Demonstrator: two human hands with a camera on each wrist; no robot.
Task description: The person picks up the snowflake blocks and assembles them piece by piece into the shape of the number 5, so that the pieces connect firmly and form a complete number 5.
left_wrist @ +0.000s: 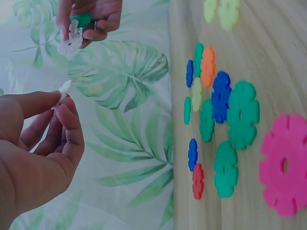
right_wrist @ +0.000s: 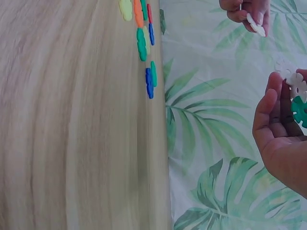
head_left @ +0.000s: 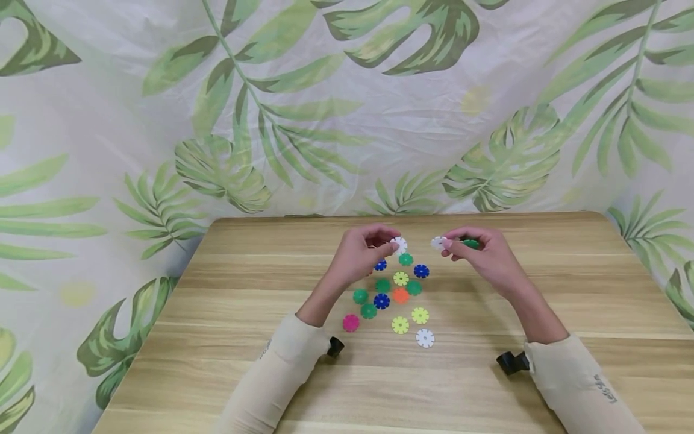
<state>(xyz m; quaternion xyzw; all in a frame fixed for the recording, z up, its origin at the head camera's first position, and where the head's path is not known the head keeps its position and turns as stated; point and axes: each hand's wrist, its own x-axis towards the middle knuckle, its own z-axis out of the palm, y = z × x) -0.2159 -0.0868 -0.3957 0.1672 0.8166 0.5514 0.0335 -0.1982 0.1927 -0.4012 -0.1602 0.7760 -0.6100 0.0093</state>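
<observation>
Between its thumb and fingertips my left hand [head_left: 360, 253] pinches a white snowflake disc [head_left: 400, 245], a flat round toy piece with a notched rim. The left wrist view shows this white disc [left_wrist: 63, 93] nearly edge-on. Across a small gap to the right, my right hand [head_left: 479, 256] grips white snowflake piece [head_left: 438, 243] by thumb and fingers. A green disc [right_wrist: 300, 111] sits against the white one [right_wrist: 298, 87] within that grip. Both hands are raised above the far part of the table, and the right palm partly hides the green disc in the head view.
Several loose discs lie on the wooden table [head_left: 228, 301] below the hands: blue [head_left: 421, 271], green [head_left: 368, 311], yellow [head_left: 400, 325], orange [head_left: 400, 295], pink [head_left: 350, 323] and white [head_left: 425, 338]. A red one [left_wrist: 197, 181] shows in the left wrist view. Leaf-print cloth [head_left: 303, 120] hangs behind.
</observation>
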